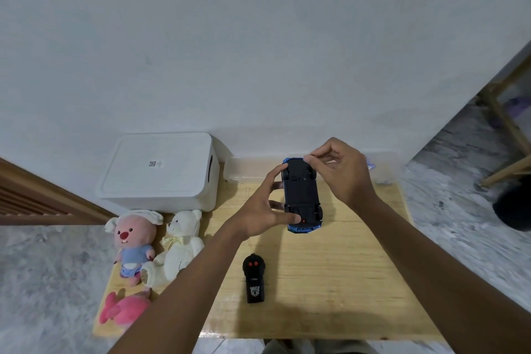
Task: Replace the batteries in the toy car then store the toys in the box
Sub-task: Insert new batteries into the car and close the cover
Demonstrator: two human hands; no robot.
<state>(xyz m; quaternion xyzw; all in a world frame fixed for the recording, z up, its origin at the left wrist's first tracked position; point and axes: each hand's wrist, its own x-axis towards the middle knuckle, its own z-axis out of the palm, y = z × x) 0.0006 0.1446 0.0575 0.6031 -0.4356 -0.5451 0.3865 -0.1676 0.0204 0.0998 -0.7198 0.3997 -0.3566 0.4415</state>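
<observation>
toy car (301,195) belly-up over wood table (330,267) by wall (258,37), l hand (258,211) + r hand (342,172) grip it.

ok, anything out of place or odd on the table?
Nothing spilled or damaged. The toy car is belly-up in the left hand, which fits a battery swap. The pink plush lies right at the near-left edge of the table and could slip off.
</observation>
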